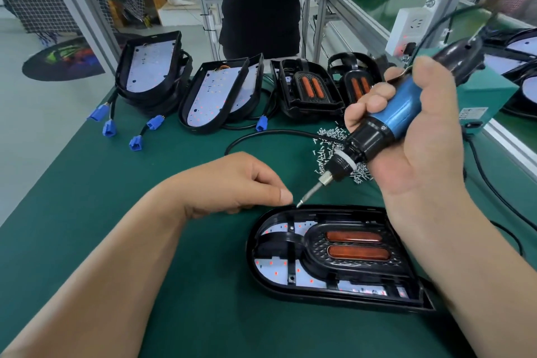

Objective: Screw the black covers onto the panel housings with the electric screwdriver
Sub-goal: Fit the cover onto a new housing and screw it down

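Right fingers (pixel 360 113) clamp the screwdriver (pixel 399 113); its bit tip sits just beside the left fingers (pixel 279 195), pinched together.

No legible text; label (pixel 474 111) on teal box (pixel 479 90) too blurred.

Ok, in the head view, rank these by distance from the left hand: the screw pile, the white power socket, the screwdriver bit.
1. The screwdriver bit, just right of the left hand's fingertips.
2. The screw pile, farther back and to the right.
3. The white power socket, far back on the right.
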